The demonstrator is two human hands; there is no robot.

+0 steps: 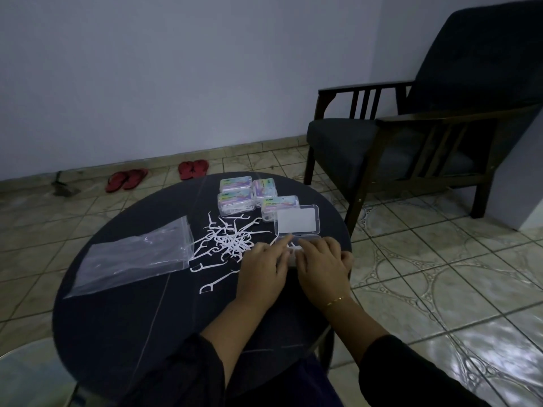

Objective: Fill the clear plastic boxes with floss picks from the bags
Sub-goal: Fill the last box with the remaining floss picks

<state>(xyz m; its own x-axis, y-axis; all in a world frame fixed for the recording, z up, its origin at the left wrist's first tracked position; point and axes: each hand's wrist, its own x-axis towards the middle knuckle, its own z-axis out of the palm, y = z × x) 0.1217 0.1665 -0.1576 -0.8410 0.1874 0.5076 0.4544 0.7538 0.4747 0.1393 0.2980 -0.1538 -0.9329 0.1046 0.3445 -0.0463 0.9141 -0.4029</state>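
My left hand point(262, 267) and right hand point(321, 267) are bare, with no rings or gloves that I can make out in this dim light. A thin gold chain bracelet point(335, 301) circles my right wrist, just behind the right hand. Further back from that bracelet, both forearms are uncovered until loose black sleeves point(390, 362) begin near my elbows, plain and unmarked.

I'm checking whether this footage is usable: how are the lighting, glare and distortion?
Head view: dim and bluish overall; white floss picks stand out on the dark table; strong glare on floor tiles at lower right; wide-angle bending toward the edges; both hands slightly soft.
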